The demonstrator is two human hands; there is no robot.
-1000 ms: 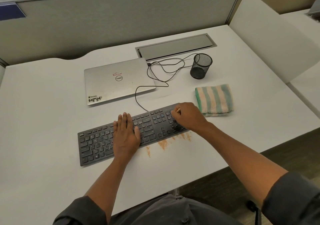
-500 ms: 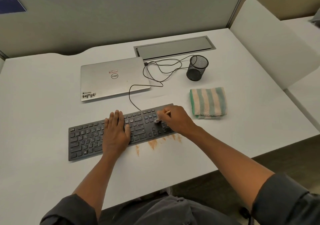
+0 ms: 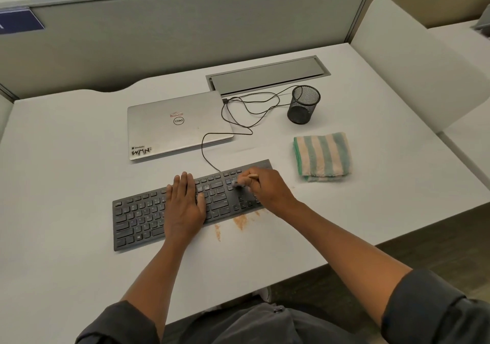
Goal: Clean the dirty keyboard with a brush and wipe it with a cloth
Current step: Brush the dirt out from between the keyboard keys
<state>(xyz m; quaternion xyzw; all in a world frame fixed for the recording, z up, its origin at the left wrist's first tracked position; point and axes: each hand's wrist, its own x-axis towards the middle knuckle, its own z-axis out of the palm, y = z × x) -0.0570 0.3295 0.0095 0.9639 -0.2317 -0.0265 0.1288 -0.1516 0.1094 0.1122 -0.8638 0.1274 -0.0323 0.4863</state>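
A dark grey keyboard (image 3: 140, 215) lies at a slant on the white desk. My left hand (image 3: 185, 203) rests flat on its middle keys, fingers straight. My right hand (image 3: 267, 189) grips a small brush (image 3: 242, 181) with a wooden handle; its bristles touch the keys right of centre. Orange-brown dust (image 3: 240, 221) lies on the desk just in front of the keyboard. A folded green-and-cream striped cloth (image 3: 322, 156) sits to the right of the keyboard, apart from both hands.
A shut silver laptop (image 3: 177, 128) lies behind the keyboard, with a black cable (image 3: 238, 120) looping across the desk. A black mesh pen cup (image 3: 303, 105) stands behind the cloth. A cable hatch (image 3: 267, 75) is set into the desk. The desk edge (image 3: 265, 285) runs close to my body.
My right hand has moved the brush leftward along the keyboard, from the right end toward the centre-right keys. My left hand stays flat on the keys.
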